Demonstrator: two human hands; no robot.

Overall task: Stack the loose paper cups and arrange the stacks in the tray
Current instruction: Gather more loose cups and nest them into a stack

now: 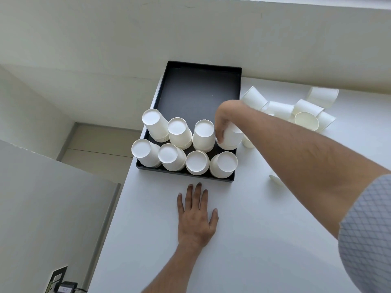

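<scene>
A black tray (196,92) sits at the table's far left corner against the wall. Several upside-down stacks of white paper cups (186,151) fill its near end in two rows. My right hand (224,121) is shut on a further cup stack (231,138) at the right end of the back row, just inside the tray's right wall. Flat on the white table, fingers spread, lies my left hand (195,216), a little in front of the tray. Loose cups (296,108) lie tumbled on the table to the right of the tray.
The far half of the tray floor is bare. One loose cup (275,179) peeks out under my right forearm. The table's left edge (118,199) drops off beside the tray, with a grey cabinet (53,208) below. A wall runs behind the tray.
</scene>
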